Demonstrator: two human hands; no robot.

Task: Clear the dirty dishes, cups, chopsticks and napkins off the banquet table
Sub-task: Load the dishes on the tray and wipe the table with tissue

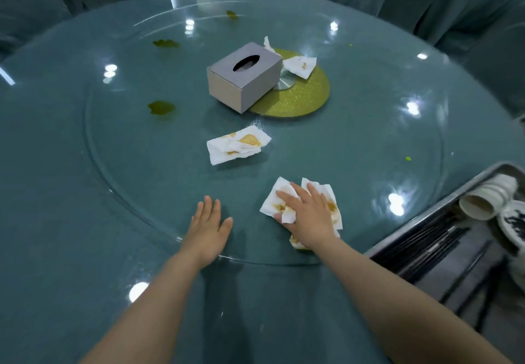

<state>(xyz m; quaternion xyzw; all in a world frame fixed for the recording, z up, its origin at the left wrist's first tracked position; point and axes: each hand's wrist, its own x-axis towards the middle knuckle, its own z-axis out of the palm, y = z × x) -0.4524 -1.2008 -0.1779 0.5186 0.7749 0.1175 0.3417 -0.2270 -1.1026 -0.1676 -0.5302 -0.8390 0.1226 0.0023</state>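
Pressing stained napkins (301, 207) flat at near edge of glass turntable (113, 165), right hand (308, 214) fingers spread, thumb tucked under paper, left hand (208, 226) open and flat beside; best bunched into palm, then dropped in grey tray (426, 216) at table's right edge.

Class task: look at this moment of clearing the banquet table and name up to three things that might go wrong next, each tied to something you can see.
1. The right hand presses flat on a stained napkin; sliding it may smear grease across the glass turntable.
2. The spills lie far to the left and may be missed.
3. The napkin behind the tissue box is easy to overlook.
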